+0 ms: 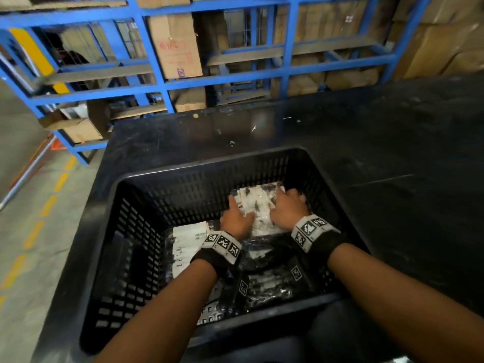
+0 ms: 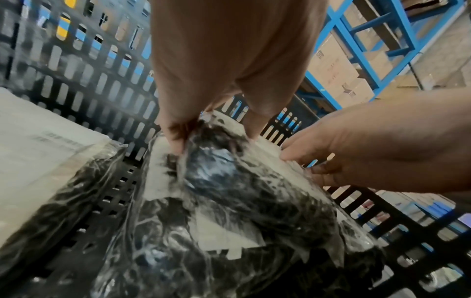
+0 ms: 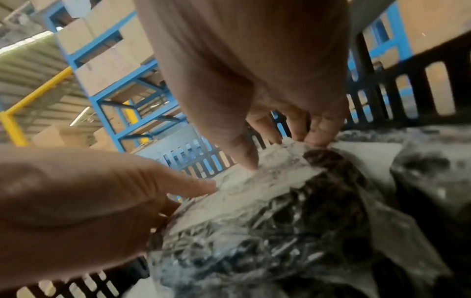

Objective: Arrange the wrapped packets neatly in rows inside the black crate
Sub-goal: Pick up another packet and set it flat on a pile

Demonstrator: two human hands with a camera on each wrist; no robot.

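Observation:
The black slatted crate (image 1: 209, 163) stands on a black table. Both my hands are inside it at the far right, holding one clear-wrapped packet (image 1: 258, 205) of black and white goods. My left hand (image 1: 235, 213) grips the packet's left edge; in the left wrist view its thumb and fingers (image 2: 178, 137) pinch the plastic of the packet (image 2: 242, 201). My right hand (image 1: 286, 208) holds the right side, its fingers (image 3: 316, 133) curled over the packet's (image 3: 267, 211) far edge. More packets lie at the crate's left (image 1: 188, 247) and near the front (image 1: 267, 286), partly hidden by my forearms.
The black table (image 1: 392, 153) stretches to the right and behind the crate. Blue racking (image 1: 162, 82) with cardboard boxes stands beyond it. To the left is grey floor with a dashed yellow line (image 1: 47, 205). The crate's left third shows bare slatted bottom (image 1: 125, 284).

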